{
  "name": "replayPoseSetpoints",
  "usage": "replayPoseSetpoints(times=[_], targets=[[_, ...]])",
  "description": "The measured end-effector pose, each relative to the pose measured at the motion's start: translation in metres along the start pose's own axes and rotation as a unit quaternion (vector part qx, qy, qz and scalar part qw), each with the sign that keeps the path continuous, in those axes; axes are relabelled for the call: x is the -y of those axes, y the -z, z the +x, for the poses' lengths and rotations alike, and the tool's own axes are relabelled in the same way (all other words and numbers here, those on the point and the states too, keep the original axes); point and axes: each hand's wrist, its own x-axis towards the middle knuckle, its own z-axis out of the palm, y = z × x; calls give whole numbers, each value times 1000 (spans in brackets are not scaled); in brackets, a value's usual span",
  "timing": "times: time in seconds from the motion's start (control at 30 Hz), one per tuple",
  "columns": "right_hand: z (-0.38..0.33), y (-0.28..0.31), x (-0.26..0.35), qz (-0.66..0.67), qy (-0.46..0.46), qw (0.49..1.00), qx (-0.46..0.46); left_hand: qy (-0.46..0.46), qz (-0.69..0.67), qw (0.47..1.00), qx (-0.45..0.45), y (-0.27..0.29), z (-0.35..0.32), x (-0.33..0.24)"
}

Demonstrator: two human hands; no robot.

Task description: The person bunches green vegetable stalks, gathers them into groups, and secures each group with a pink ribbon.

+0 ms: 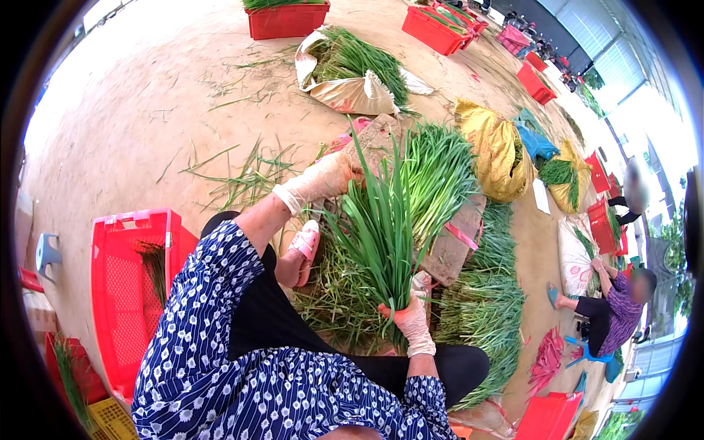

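Observation:
My right hand [408, 323], in a pale thin glove, is closed round the lower part of a bunch of long flat-leaved chives [378, 235]. The leaves fan up and away from me. My left hand [326, 180], gloved too, is beside the leaf tips with its fingers curled; what they hold, if anything, is hidden. Just right of the bunch, a thick pile of chives [438, 172] lies across a worn board [444, 257] with a pink band round it. Loose trimmed leaves [337, 312] litter the ground between my legs.
More chives [480, 315] lie in rows at my right. A red crate [132, 293] stands at my left. Ahead are an open white sack [352, 95] of greens and a yellow sack [495, 150]. Another person [612, 308] sits at the far right, handling greens.

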Motion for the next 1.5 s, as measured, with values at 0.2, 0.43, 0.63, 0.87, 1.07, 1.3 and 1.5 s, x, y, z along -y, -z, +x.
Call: replayPoseSetpoints(times=[0.2, 0.43, 0.63, 0.87, 1.07, 1.3, 1.5], targets=[[3, 0, -6, 8, 3, 1000, 7, -3, 40, 999, -31, 2, -2, 7], [0, -1, 1, 12, -14, 1000, 13, 70, -87, 994, 10, -1, 10, 27], [-1, 0, -1, 20, -30, 999, 18, -24, -162, 986, 25, -3, 8, 14], [3, 1, -13, 88, -58, 994, 26, 119, -251, 957, 78, 29, -8, -16], [2, -1, -10, 30, -25, 999, 22, 49, -123, 991, -15, 13, -10, -4], [2, 3, -16, 51, -40, 998, 25, 59, 339, 933, -108, 51, -8, 19], [1, 1, -14, 27, -13, 999, 36, -20, -12, 996, -82, 22, 4, 25]])
